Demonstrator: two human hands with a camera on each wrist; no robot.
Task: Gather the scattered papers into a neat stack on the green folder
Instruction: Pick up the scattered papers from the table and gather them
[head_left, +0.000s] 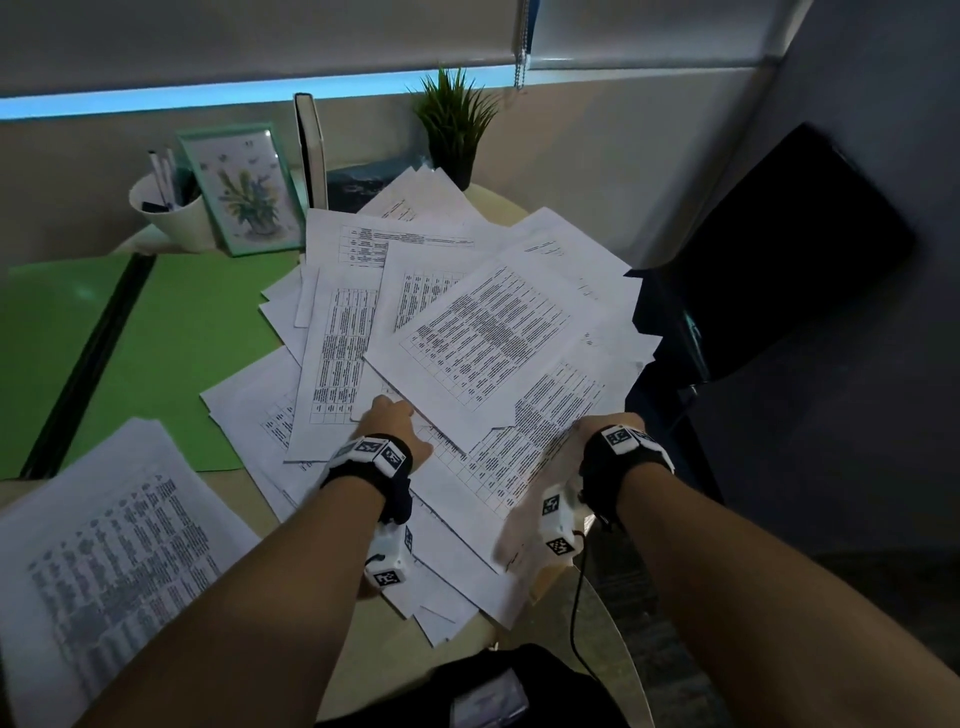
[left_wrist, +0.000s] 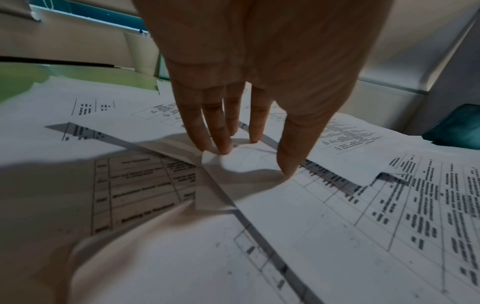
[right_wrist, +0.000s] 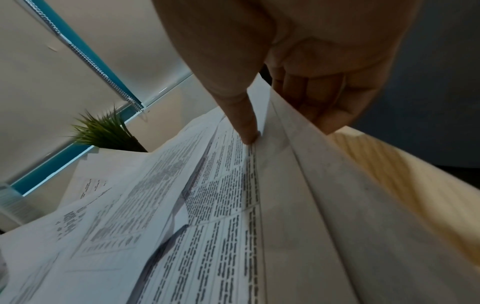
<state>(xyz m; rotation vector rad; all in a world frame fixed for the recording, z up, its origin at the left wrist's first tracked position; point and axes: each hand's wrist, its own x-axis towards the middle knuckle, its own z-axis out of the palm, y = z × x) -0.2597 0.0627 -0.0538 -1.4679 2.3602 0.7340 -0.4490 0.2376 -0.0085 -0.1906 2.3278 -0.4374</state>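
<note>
A loose heap of printed papers (head_left: 467, 332) covers the middle and right of the round table, partly overlapping the open green folder (head_left: 176, 332) on the left. One more sheet (head_left: 109, 551) lies apart at the near left. My left hand (head_left: 392, 421) rests on the heap with straight fingers (left_wrist: 221, 131) pressing the sheets down. My right hand (head_left: 597, 431) pinches the right edge of the papers (right_wrist: 233, 205), thumb (right_wrist: 244, 119) on top and fingers (right_wrist: 319, 102) curled underneath, lifting that edge off the table.
Along the back stand a white pen cup (head_left: 166, 208), a framed flower picture (head_left: 244, 187), an upright book (head_left: 311, 150) and a potted plant (head_left: 454, 124). A dark chair (head_left: 779, 249) is at the right. The table edge (head_left: 618, 634) curves near me.
</note>
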